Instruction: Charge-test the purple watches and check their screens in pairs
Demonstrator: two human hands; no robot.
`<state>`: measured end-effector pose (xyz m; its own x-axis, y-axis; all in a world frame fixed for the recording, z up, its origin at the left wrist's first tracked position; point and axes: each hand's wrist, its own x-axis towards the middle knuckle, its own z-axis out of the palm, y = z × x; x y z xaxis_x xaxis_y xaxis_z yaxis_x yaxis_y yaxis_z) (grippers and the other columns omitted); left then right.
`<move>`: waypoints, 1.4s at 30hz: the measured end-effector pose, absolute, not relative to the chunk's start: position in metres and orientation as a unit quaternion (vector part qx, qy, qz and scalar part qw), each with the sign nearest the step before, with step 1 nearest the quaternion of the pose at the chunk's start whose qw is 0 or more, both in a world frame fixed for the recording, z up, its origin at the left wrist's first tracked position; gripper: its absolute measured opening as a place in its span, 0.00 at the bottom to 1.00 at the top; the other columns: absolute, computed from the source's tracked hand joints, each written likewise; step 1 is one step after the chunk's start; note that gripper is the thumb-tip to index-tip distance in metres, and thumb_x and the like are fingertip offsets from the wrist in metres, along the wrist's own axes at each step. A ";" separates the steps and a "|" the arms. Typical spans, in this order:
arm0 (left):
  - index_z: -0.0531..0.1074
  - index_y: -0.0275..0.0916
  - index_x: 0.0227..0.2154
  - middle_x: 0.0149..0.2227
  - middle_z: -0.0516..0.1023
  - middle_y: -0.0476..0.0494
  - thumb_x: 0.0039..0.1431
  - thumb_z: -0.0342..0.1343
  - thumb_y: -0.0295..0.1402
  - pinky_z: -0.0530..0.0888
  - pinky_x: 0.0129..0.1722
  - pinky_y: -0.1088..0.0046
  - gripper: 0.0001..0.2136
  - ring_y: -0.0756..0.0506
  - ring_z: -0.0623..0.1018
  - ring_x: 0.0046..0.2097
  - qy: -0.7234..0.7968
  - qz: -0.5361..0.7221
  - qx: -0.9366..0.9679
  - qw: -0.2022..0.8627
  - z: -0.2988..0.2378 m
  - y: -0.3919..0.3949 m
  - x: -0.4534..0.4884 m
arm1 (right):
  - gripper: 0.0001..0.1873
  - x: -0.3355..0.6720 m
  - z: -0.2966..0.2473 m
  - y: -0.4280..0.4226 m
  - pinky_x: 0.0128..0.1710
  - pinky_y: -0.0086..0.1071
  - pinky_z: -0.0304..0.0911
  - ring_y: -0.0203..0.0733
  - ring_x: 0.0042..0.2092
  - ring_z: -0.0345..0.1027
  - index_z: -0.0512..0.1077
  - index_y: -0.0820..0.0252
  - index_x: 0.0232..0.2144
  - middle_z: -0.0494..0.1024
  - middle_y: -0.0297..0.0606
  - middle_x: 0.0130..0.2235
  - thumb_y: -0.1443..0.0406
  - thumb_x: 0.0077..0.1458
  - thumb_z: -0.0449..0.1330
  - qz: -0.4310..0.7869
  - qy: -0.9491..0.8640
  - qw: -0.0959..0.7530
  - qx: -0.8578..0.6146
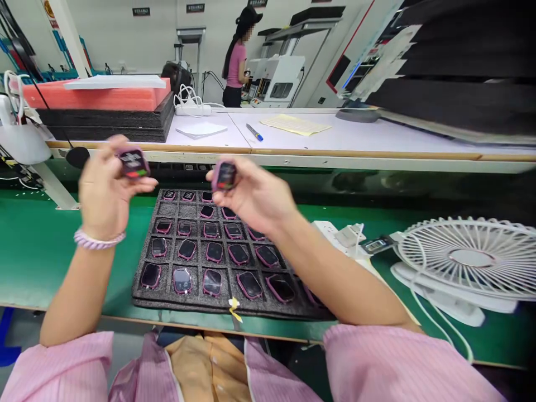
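Note:
My left hand is raised on the left, its fingers closed on a purple-framed smartwatch body whose screen is lit. Nearer the middle, my right hand grips a second lit smartwatch body by its edges. Both are held up above the bench. Below them lies a dark foam tray divided into compartments, with several similar watch bodies in rows, their screens dark or glossy. Two compartments near the back left hold none. My right forearm hides part of the tray's right side.
A white fan stands to the right, beside a power strip with cables. On the shelf above lie a blue pen, a yellow paper and stacked pink foam. Someone in a pink top stands beyond.

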<state>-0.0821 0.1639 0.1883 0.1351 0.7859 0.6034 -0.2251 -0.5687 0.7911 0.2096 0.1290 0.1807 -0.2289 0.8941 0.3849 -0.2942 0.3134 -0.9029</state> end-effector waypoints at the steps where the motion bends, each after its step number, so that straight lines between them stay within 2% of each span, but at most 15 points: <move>1: 0.72 0.48 0.52 0.47 0.81 0.51 0.63 0.62 0.41 0.87 0.34 0.66 0.15 0.48 0.83 0.37 0.268 0.609 0.588 0.460 0.178 0.170 -0.073 | 0.23 0.200 0.170 0.137 0.32 0.35 0.75 0.44 0.34 0.77 0.72 0.57 0.49 0.80 0.43 0.43 0.49 0.60 0.69 0.579 -0.552 0.541 -0.260; 5: 0.73 0.35 0.53 0.39 0.81 0.43 0.60 0.58 0.30 0.85 0.30 0.70 0.17 0.47 0.84 0.29 0.413 0.498 0.491 0.583 0.136 0.185 -0.049 | 0.17 0.172 0.127 0.163 0.25 0.25 0.70 0.38 0.27 0.75 0.69 0.59 0.46 0.81 0.38 0.38 0.65 0.56 0.69 0.664 -0.479 0.471 -0.328; 10: 0.72 0.33 0.55 0.29 0.78 0.48 0.65 0.54 0.28 0.80 0.27 0.76 0.16 0.49 0.81 0.25 0.475 0.457 0.517 0.547 0.105 0.199 -0.052 | 0.14 0.157 0.102 0.174 0.20 0.21 0.67 0.36 0.24 0.74 0.68 0.61 0.43 0.81 0.36 0.34 0.72 0.57 0.66 0.648 -0.474 0.455 -0.385; 14: 0.71 0.33 0.54 0.30 0.77 0.50 0.59 0.61 0.25 0.75 0.23 0.81 0.19 0.53 0.77 0.23 0.478 0.442 0.563 0.510 0.091 0.214 -0.054 | 0.11 0.156 0.097 0.182 0.20 0.22 0.68 0.37 0.23 0.74 0.68 0.61 0.43 0.81 0.38 0.35 0.74 0.60 0.62 0.644 -0.466 0.451 -0.405; 17: 0.67 0.33 0.59 0.42 0.81 0.43 0.53 0.62 0.21 0.79 0.29 0.78 0.28 0.53 0.79 0.27 0.473 0.423 0.603 0.483 0.082 0.226 -0.052 | 0.16 0.159 0.094 0.191 0.25 0.24 0.72 0.39 0.27 0.77 0.68 0.61 0.47 0.81 0.39 0.37 0.76 0.56 0.59 0.664 -0.456 0.439 -0.399; 20: 0.65 0.33 0.62 0.51 0.80 0.36 0.52 0.60 0.20 0.82 0.38 0.70 0.32 0.49 0.82 0.33 0.477 0.390 0.653 0.441 0.075 0.237 -0.051 | 0.24 0.164 0.088 0.201 0.29 0.25 0.74 0.39 0.30 0.78 0.67 0.60 0.49 0.80 0.37 0.38 0.76 0.49 0.60 0.673 -0.469 0.430 -0.378; 22: 0.66 0.34 0.63 0.53 0.80 0.35 0.52 0.62 0.22 0.81 0.49 0.63 0.32 0.45 0.82 0.41 0.482 0.365 0.692 0.395 0.070 0.244 -0.052 | 0.30 0.169 0.082 0.208 0.30 0.25 0.74 0.38 0.31 0.78 0.66 0.58 0.51 0.80 0.35 0.40 0.75 0.44 0.63 0.666 -0.495 0.431 -0.353; 25: 0.70 0.35 0.62 0.50 0.80 0.36 0.53 0.65 0.27 0.72 0.63 0.54 0.32 0.37 0.78 0.53 0.497 0.318 0.743 0.316 0.065 0.251 -0.057 | 0.39 0.177 0.074 0.218 0.33 0.25 0.74 0.38 0.34 0.78 0.62 0.55 0.56 0.78 0.35 0.45 0.73 0.41 0.67 0.646 -0.549 0.425 -0.318; 28: 0.71 0.34 0.63 0.50 0.80 0.34 0.55 0.66 0.34 0.65 0.67 0.48 0.31 0.31 0.73 0.58 0.505 0.255 0.781 0.263 0.061 0.257 -0.063 | 0.39 0.182 0.066 0.229 0.36 0.29 0.75 0.40 0.37 0.77 0.60 0.55 0.59 0.76 0.37 0.48 0.69 0.45 0.67 0.562 -0.638 0.389 -0.355; 31: 0.71 0.35 0.64 0.54 0.77 0.33 0.58 0.63 0.38 0.61 0.69 0.48 0.31 0.31 0.71 0.61 0.497 0.195 0.812 0.234 0.061 0.263 -0.067 | 0.33 0.181 0.060 0.240 0.43 0.41 0.76 0.45 0.39 0.76 0.62 0.60 0.59 0.73 0.41 0.48 0.67 0.50 0.63 0.429 -0.718 0.331 -0.437; 33: 0.70 0.35 0.65 0.56 0.75 0.33 0.59 0.62 0.41 0.59 0.70 0.48 0.32 0.31 0.69 0.64 0.494 0.165 0.826 0.216 0.062 0.265 -0.069 | 0.30 0.180 0.059 0.246 0.54 0.51 0.72 0.52 0.47 0.74 0.67 0.63 0.56 0.71 0.44 0.49 0.67 0.49 0.66 0.374 -0.737 0.322 -0.462; 35: 0.69 0.35 0.66 0.58 0.74 0.32 0.59 0.62 0.43 0.58 0.70 0.49 0.33 0.30 0.67 0.66 0.495 0.142 0.834 0.197 0.066 0.266 -0.070 | 0.28 0.179 0.060 0.250 0.63 0.56 0.62 0.60 0.57 0.68 0.73 0.64 0.54 0.68 0.48 0.54 0.66 0.49 0.69 0.304 -0.770 0.285 -0.483; 37: 0.67 0.34 0.68 0.58 0.73 0.30 0.60 0.61 0.45 0.59 0.69 0.48 0.36 0.29 0.66 0.65 0.499 0.124 0.839 0.178 0.073 0.265 -0.071 | 0.30 0.182 0.067 0.249 0.65 0.58 0.57 0.64 0.64 0.59 0.74 0.63 0.58 0.64 0.51 0.60 0.62 0.54 0.71 0.212 -0.813 0.202 -0.503; 39: 0.66 0.33 0.69 0.58 0.72 0.28 0.60 0.61 0.46 0.60 0.68 0.47 0.37 0.27 0.66 0.65 0.503 0.117 0.841 0.159 0.084 0.262 -0.067 | 0.33 0.190 0.079 0.245 0.65 0.57 0.56 0.64 0.68 0.54 0.70 0.61 0.66 0.59 0.54 0.65 0.57 0.63 0.68 0.139 -0.838 0.131 -0.511; 42: 0.70 0.37 0.66 0.55 0.76 0.33 0.64 0.59 0.44 0.60 0.68 0.50 0.30 0.30 0.69 0.63 0.482 0.110 0.860 0.128 0.103 0.256 -0.045 | 0.25 0.211 0.103 0.235 0.63 0.51 0.58 0.59 0.67 0.56 0.69 0.57 0.68 0.62 0.52 0.65 0.57 0.75 0.57 0.074 -0.825 0.108 -0.549</move>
